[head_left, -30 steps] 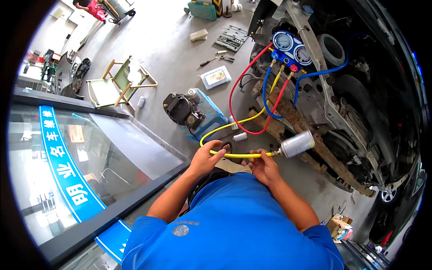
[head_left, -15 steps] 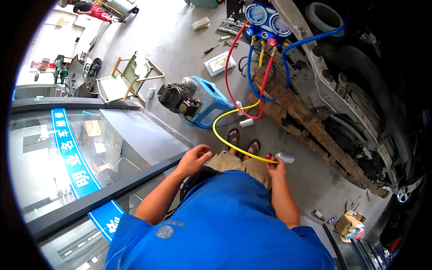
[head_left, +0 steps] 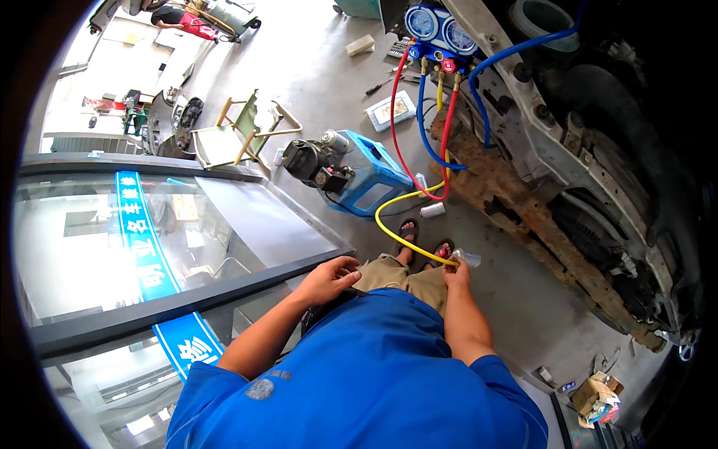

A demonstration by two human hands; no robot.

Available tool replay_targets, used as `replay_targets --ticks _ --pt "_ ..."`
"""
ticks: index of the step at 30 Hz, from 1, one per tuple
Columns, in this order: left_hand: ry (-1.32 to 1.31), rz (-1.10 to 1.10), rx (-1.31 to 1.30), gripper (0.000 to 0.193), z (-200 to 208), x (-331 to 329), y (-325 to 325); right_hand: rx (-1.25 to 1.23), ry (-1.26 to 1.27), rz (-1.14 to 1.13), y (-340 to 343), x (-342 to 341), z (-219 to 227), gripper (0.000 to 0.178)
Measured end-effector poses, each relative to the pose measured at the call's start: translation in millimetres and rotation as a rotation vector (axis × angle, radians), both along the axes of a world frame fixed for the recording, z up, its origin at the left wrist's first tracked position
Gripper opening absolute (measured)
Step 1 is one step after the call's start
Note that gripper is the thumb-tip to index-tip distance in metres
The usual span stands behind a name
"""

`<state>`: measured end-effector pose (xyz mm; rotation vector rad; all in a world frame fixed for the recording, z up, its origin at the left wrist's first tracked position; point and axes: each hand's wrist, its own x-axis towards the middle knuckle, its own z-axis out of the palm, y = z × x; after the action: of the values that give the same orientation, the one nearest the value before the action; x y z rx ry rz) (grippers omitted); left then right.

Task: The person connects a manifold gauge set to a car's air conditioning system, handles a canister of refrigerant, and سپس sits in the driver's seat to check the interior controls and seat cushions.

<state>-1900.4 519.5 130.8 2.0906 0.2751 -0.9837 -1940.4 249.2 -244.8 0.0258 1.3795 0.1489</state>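
My right hand (head_left: 457, 272) is closed around the end of a yellow hose (head_left: 384, 212), in front of my shorts. Joined to that end, or held with it, is a small silvery can (head_left: 470, 259) with a red fitting (head_left: 442, 253); my fingers hide the joint. The hose loops up toward a blue gauge manifold (head_left: 440, 54) with two round dials, hung by the vehicle frame. A red hose (head_left: 394, 120) and a blue hose (head_left: 423, 123) also run from it. Empty, with fingers loosely bent and thumb apart, my left hand (head_left: 334, 279) hovers by my waist.
Ahead stands a blue machine (head_left: 378, 187) with a black motor, and cans (head_left: 432, 210) lie beside it. A vehicle's rusty underframe (head_left: 516, 202) fills the right. Glass doors (head_left: 82, 247) stand left, a folding chair (head_left: 239, 135) beyond. A cardboard box (head_left: 594, 396) sits lower right.
My view has swung, so the surroundings sit further right. The can in my right hand has turned and moved slightly left. My left hand stays empty near my waist.
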Motion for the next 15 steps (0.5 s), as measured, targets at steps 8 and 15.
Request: replay_targets --ticks 8,15 --pt "0.015 0.011 0.034 0.042 0 -4 -1 0.004 -0.168 -0.174 39 10 -21 0.016" --pt "-0.045 -0.004 0.044 0.042 -6 1 22 -0.073 -0.095 -0.130 39 42 -28 0.011"
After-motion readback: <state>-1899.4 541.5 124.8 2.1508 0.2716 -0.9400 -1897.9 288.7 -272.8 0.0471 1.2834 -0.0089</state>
